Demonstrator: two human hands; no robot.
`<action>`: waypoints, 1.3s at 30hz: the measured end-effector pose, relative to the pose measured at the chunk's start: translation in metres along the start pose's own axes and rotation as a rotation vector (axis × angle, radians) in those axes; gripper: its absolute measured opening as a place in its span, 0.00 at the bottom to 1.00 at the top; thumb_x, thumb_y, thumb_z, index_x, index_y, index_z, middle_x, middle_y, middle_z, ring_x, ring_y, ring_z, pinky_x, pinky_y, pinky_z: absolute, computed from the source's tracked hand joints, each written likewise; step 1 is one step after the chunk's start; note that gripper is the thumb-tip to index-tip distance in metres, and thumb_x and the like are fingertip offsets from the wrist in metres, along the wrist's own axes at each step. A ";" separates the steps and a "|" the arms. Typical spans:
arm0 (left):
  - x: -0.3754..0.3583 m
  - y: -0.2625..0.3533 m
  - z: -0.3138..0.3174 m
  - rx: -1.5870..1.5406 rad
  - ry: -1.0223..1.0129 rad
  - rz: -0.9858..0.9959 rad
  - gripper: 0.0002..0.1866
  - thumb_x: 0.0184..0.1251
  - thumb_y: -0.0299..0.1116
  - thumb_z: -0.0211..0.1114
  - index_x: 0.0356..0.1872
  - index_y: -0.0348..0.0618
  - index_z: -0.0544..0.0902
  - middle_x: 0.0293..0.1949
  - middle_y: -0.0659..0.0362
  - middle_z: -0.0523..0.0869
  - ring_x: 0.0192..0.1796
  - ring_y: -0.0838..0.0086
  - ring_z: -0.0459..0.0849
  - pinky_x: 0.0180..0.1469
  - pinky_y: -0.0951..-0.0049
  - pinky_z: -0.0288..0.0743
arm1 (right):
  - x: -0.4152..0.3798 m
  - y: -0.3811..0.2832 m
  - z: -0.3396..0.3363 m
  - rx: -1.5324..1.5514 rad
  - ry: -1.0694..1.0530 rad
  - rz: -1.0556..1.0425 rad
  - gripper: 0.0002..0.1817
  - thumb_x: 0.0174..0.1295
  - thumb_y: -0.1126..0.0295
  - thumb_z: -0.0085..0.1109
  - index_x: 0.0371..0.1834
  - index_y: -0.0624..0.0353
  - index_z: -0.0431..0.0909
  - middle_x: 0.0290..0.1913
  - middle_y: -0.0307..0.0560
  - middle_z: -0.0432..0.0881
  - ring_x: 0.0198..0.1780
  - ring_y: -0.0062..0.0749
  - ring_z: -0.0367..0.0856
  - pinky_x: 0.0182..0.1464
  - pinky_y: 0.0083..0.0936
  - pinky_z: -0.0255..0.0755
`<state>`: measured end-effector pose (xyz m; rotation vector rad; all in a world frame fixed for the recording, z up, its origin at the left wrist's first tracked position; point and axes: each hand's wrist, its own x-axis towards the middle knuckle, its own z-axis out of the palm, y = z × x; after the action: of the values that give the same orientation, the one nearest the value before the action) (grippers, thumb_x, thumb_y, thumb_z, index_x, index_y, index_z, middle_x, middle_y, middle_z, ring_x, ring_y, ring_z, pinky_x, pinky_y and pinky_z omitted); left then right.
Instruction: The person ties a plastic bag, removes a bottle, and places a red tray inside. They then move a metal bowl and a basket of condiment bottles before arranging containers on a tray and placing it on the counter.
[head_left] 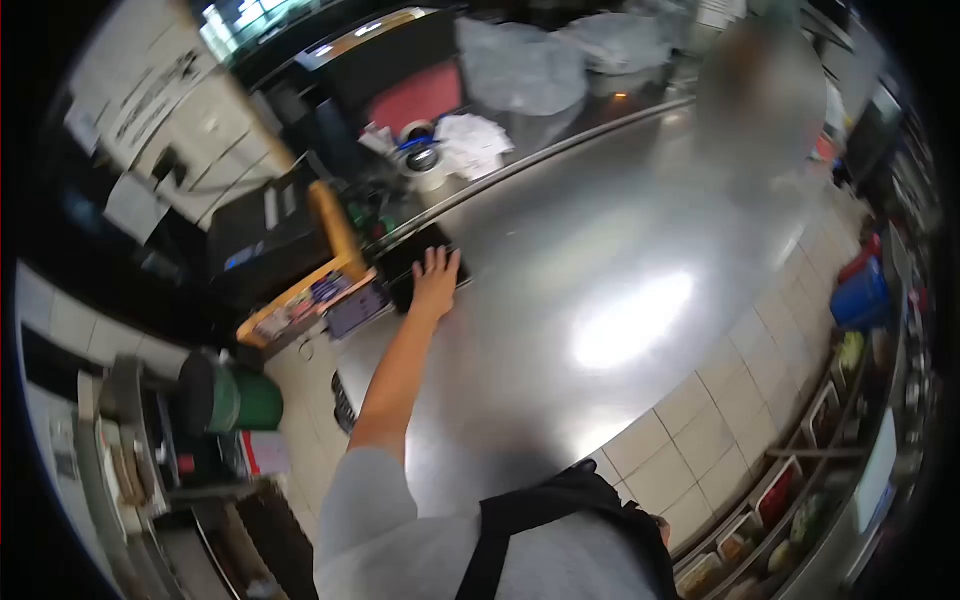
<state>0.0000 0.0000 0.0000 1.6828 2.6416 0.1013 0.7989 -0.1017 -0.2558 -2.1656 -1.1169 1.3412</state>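
My left hand (436, 285) reaches forward over the metal counter (540, 260), its fingers stretched out and spread. It rests on or just above the right edge of a flat black object (402, 262) at the counter's left end; what kind of thing this is, I cannot make out. Beside that lies a phone-like slab (356, 311) next to a wooden-edged holder (290, 310). Of my right hand, at most a small patch of skin (662, 527) shows past the black apron; its fingers are hidden.
Crumpled white papers (474, 146) and tape rolls (424, 160) sit behind the counter's raised rail. Clear plastic bags (525, 65) lie farther back. A green bin (245, 398) stands at left. Food containers (778, 492) line the right side. A blurred shape covers the far right end.
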 end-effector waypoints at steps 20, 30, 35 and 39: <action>-0.075 0.563 0.142 -0.532 -1.143 0.946 0.30 0.67 0.57 0.39 0.55 0.43 0.73 0.55 0.46 0.73 0.58 0.53 0.70 0.59 0.63 0.62 | 0.141 -0.144 -0.071 0.196 -0.016 0.076 0.13 0.56 0.69 0.57 0.41 0.65 0.77 0.29 0.44 0.79 0.24 0.28 0.77 0.27 0.22 0.73; 0.039 0.720 0.142 -0.274 -1.091 1.061 0.28 0.66 0.56 0.41 0.47 0.46 0.79 0.43 0.51 0.82 0.46 0.53 0.79 0.50 0.58 0.72 | 0.262 -0.148 -0.178 0.173 0.095 -0.038 0.13 0.54 0.65 0.55 0.33 0.66 0.78 0.22 0.46 0.78 0.20 0.30 0.77 0.21 0.24 0.70; 0.134 0.812 0.142 -0.412 -0.991 1.142 0.29 0.64 0.55 0.41 0.42 0.41 0.81 0.40 0.46 0.82 0.42 0.50 0.79 0.47 0.59 0.72 | 0.327 -0.101 -0.199 -0.565 0.033 -0.330 0.11 0.53 0.68 0.49 0.21 0.63 0.76 0.19 0.48 0.76 0.20 0.31 0.76 0.20 0.26 0.67; 0.226 0.893 0.149 -0.670 -1.207 1.063 0.19 0.62 0.45 0.55 0.41 0.38 0.80 0.42 0.48 0.82 0.48 0.54 0.78 0.53 0.62 0.69 | 0.338 -0.127 -0.247 -0.152 0.110 0.015 0.11 0.53 0.69 0.48 0.20 0.63 0.76 0.19 0.50 0.77 0.22 0.32 0.77 0.21 0.27 0.68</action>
<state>0.7184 0.5883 -0.0903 1.7566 0.6522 -0.0326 1.0386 0.2647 -0.2512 -2.3292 -1.1965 1.1613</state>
